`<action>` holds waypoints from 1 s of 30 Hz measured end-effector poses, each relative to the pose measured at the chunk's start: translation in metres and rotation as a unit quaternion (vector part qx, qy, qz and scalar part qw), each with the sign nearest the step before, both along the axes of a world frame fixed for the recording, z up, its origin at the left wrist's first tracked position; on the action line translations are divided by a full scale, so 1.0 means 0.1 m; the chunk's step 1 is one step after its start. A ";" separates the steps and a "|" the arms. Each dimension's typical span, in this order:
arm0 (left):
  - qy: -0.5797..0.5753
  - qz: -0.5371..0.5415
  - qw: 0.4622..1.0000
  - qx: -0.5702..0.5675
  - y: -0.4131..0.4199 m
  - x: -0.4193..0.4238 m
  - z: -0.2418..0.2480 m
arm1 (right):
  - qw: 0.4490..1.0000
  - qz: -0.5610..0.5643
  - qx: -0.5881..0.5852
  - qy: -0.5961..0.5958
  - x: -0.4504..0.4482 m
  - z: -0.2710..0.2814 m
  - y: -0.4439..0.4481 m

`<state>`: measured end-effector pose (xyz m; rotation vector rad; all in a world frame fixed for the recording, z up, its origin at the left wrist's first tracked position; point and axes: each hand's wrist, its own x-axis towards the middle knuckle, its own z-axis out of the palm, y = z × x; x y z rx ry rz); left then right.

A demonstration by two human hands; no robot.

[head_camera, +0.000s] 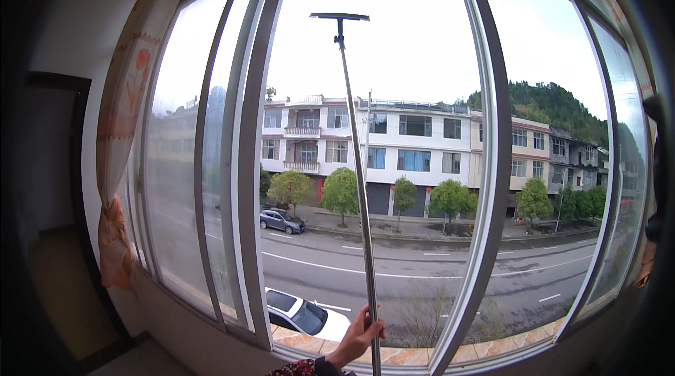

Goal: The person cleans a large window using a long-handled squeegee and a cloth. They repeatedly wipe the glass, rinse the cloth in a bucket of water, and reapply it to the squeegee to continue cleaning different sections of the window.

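Observation:
My left hand (361,335) comes up from the bottom edge, in a dark patterned sleeve with a dark cuff, and grips a long shiny metal pole (359,181). At the pole's top is a window squeegee head (340,16), its wide blade lying nearly level against the bright sky. The pole stands almost upright, leaning slightly left, in front of the middle section of a sliding window. Its lower end runs out of the frame. Whether glass fills that middle section I cannot tell. My right hand is out of view.
Grey window frames (258,154) flank the pole on the left, with another upright frame (493,165) on the right. A tied orange floral curtain (113,239) hangs at left, near a dark doorframe (84,165). Below is a tiled ledge (406,356); outside, a white car (337,326) and a road.

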<state>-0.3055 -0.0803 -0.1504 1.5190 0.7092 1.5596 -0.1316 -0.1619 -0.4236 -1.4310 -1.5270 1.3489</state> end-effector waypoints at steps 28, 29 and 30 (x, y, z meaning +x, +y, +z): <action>0.159 0.329 0.835 0.411 0.12 -1.20 1.17 | 0.801 0.204 0.405 0.392 -2.72 6.46 2.87; 0.162 0.323 0.832 0.421 0.07 -1.25 1.16 | 0.798 0.210 0.403 0.395 -2.80 6.61 2.86; 0.157 0.323 0.833 0.422 0.04 -1.29 1.15 | 0.790 0.205 0.420 0.397 -2.89 6.74 2.87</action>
